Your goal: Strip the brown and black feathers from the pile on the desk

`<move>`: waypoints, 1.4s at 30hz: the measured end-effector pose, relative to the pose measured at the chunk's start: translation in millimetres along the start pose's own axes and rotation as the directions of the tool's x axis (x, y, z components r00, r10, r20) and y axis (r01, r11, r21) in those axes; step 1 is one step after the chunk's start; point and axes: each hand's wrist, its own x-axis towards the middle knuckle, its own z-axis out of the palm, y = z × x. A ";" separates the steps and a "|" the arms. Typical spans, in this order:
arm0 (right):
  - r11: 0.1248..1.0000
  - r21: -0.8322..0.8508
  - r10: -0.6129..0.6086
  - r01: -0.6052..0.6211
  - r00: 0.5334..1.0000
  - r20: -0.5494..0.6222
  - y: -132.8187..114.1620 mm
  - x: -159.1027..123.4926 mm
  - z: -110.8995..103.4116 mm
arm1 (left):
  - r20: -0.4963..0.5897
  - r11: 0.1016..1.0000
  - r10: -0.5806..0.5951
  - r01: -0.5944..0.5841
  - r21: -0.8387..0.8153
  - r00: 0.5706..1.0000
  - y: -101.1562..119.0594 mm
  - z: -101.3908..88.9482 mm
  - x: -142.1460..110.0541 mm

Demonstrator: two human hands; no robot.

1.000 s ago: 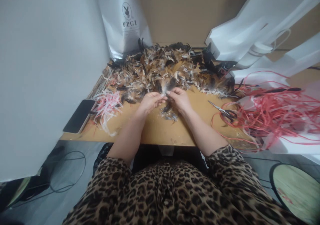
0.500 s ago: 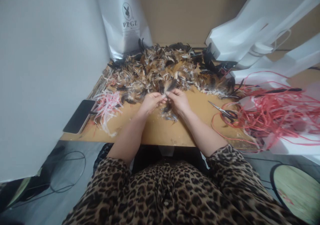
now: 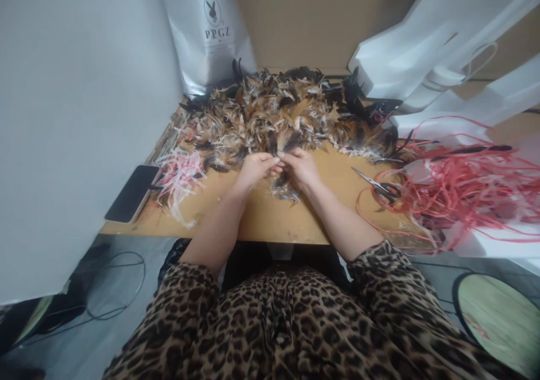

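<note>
Between my two hands is a small bunch of brown and black feathers [image 3: 286,139], fanned upward, its lower end pinched in the fingertips. My left hand [image 3: 256,169] is closed on that end from the left. My right hand [image 3: 301,167] grips it from the other side, and the thumbs nearly meet. Fingers cover the quill ends, so I cannot see whether anything is wrapped there. Under and between the wrists some grey-brown loose feathers [image 3: 287,191] lie on the tabletop [image 3: 270,222]. Just beyond the hands spreads a big heap of brown and black feathers [image 3: 261,107].
Left lie a phone [image 3: 133,193] and a bundle of pink and white strips [image 3: 181,172]. Scissors [image 3: 379,186] rest on the right beside a tangle of red strips [image 3: 476,180]. A silver printed bag [image 3: 215,54] and white sheets [image 3: 405,54] stand behind; a round stool [image 3: 500,318] is lower right.
Both hands stay over the same spot with small finger movements, the thumbs drawing together on the feather bunch. The bunch leans a little more to the right. The view has tilted slightly.
</note>
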 end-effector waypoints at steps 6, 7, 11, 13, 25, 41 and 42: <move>0.993 -0.114 -0.018 0.025 0.998 0.059 -18.6 -0.5 -7.5 | -0.013 1.000 0.017 -0.017 0.022 1.000 -0.8 -3.8 1.8; 0.985 -0.164 -0.039 0.050 0.997 0.068 -26.2 -0.4 -13.3 | -0.022 1.000 0.024 -0.024 0.015 0.999 -0.1 -5.1 2.0; 0.858 -0.503 -0.072 0.104 0.994 0.082 -53.5 1.9 -40.6 | -0.062 0.997 0.029 -0.034 -0.076 0.998 3.8 -9.9 2.4; 0.779 -0.621 -0.001 0.084 0.991 0.133 -57.2 3.9 -49.0 | -0.069 0.992 0.033 -0.041 -0.120 0.997 4.4 -11.7 2.8; 0.773 -0.601 -0.072 0.201 0.970 0.233 -36.3 6.4 -40.9 | -0.015 0.977 -0.048 0.044 -0.207 0.999 6.1 -15.1 1.1; 0.877 -0.261 -0.412 0.402 0.911 0.020 -38.6 8.5 -30.1 | 0.283 0.816 -0.281 0.384 -0.432 0.917 7.5 -5.3 -5.3; 0.888 -0.241 -0.400 0.391 0.916 0.011 -36.5 7.9 -28.5 | 0.294 0.802 -0.289 0.398 -0.446 0.911 8.1 -3.7 -6.1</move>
